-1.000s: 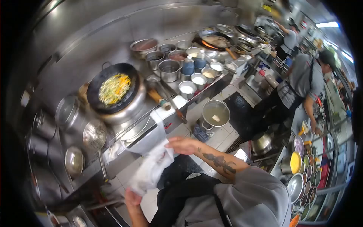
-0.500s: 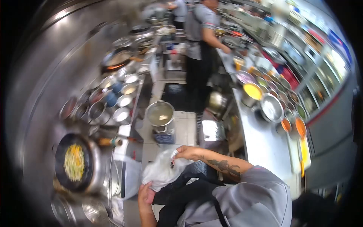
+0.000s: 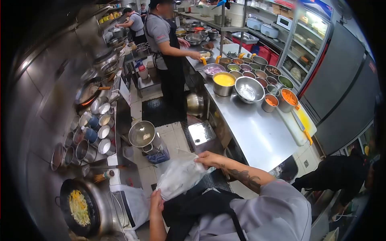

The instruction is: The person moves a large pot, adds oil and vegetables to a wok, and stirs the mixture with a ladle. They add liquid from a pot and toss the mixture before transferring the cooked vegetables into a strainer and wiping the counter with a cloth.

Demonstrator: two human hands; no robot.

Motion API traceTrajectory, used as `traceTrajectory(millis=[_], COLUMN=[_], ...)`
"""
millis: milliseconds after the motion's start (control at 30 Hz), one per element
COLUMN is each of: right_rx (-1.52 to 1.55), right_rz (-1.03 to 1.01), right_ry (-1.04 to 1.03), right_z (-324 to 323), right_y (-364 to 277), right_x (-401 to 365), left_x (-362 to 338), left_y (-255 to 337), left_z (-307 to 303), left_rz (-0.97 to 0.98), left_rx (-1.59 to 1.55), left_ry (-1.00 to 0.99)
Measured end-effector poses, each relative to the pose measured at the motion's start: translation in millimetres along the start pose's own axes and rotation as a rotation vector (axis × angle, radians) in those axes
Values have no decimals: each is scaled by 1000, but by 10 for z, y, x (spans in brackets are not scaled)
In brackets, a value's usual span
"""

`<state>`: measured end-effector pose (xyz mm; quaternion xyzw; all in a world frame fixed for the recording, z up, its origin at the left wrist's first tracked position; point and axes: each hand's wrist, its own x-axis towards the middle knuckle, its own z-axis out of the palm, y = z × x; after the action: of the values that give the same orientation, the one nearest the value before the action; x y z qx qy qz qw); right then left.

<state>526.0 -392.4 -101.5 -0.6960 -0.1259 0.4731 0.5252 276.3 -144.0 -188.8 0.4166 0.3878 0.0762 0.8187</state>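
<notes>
A whitish, translucent plastic bag (image 3: 181, 176) is stretched between my two hands in front of my apron. My left hand (image 3: 157, 201) is closed on its lower left end. The upper right end is pinched by my right hand (image 3: 207, 159), at the end of a tattooed forearm. What the bag holds, if anything, cannot be made out. Beyond it, a metal pot (image 3: 142, 134) with liquid and a pale piece in it rests on a blue tin (image 3: 157, 152). At the lower left, a black wok (image 3: 93, 209) contains shredded pale and orange vegetables (image 3: 79, 207).
On the right, a steel counter (image 3: 251, 134) bears bowls of ingredients and a cutting board (image 3: 286, 127) with a knife (image 3: 302, 127). Metal containers (image 3: 105, 132) line the left side. A person (image 3: 165, 48) stands at the counter; another person (image 3: 345, 176) is at the lower right.
My view has turned toward the right, bringing the fridge and more of the counter into sight. The bag is now stretched out more between my hands, which both still hold it.
</notes>
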Motion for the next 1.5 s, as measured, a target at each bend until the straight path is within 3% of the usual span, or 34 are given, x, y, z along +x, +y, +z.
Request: traceTrajectory(millis=[100, 167, 267, 367, 433, 567, 700, 800, 867, 967, 1067, 1167, 1233, 1300, 1400, 1433, 1500], right_rx=[325, 435, 242, 308, 491, 394, 588, 280, 142, 349, 71, 22, 251, -19, 70, 219, 225], right_rz=[-142, -225, -230, -258, -346, -319, -469, -406, -400, -566, -502, -564, -702, -649, -656, -694, -682], right_ry=[91, 27, 16, -30, -15, 80, 196, 300, 386, 375, 432, 482, 418, 489, 490, 525, 631], right_z=[-335, -500, -686, -819, -830, -983, -1049, -1324, -1436, -1487, -1541, -1723, -1532, -1520, -1629, -1643, -1563], right_y=[-22, -168, -56, -125, -225, -86, -457, -208, -210, -582, -656, -749, -1111, -1149, -1272, -1367, -1581], right_x=[-192, -446, -594, -830, -1024, -1020, -1499, -1328, -1354, -1637, -1628, -1657, -1943, -1917, -1890, -1958, -2159], left_x=[42, 88, 92, 469, 237, 364, 165, 216, 239, 25, 144, -81, 21, -48, -99, -118, -94], left_y=[143, 180, 160, -238, -139, -251, 98, 342, 606, 1135, 1463, 1745, 1889, 2098, 2321, 2366, 2504], left_z=[338, 446, 703, 535, 833, 1150, 1740, 1948, 2105, 2390, 2517, 2688, 2751, 2860, 3012, 3049, 3104], left_rz=[81, 121, 124, 210, 207, 193, 129, 167, 264, 383, 548, 562, 636, 652, 673, 663, 698], left_rx=[78, 264, 736, 687, 596, 392, -141, -43, 64, 133, 341, 393, 418, 449, 493, 442, 451], left_ry=[-5, 29, 168, 141, 118, 56, -261, -508, -505, -508, -519, -546, -553, -560, -587, -595, -593])
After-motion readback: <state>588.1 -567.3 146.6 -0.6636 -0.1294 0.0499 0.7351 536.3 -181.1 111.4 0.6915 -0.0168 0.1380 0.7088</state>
